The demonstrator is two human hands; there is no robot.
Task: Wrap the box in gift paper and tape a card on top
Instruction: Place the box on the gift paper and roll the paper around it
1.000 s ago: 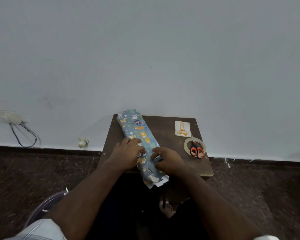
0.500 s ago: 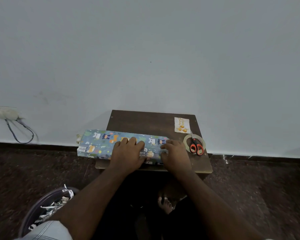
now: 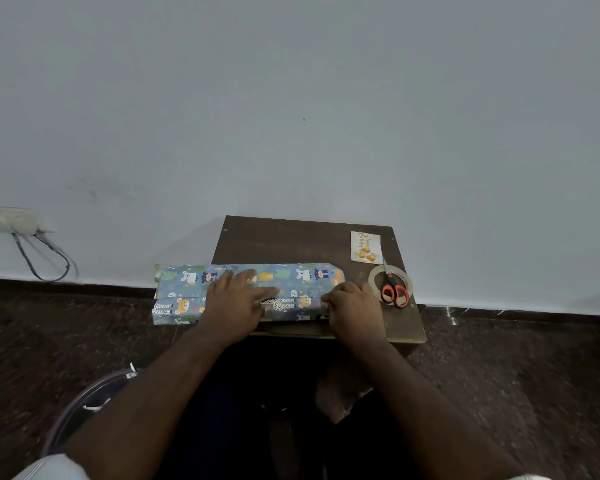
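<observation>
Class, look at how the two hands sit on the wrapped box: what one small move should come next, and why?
Probably fold in the right end. The left hand presses flat on the wrapped box, holding it down, while the right hand grips the paper at that end. The tape roll, scissors and card lie untouched on the table.

Wrapped box [image 3: 246, 292] lies across table [image 3: 291, 242]; card [image 3: 365, 246] behind scissors [image 3: 394, 291], apparently on tape roll [image 3: 374, 280].

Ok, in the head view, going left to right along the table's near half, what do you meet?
Wrapped box overhanging the table's left edge → left hand flat on it → right hand at its right end → scissors lying on the tape roll.
</observation>
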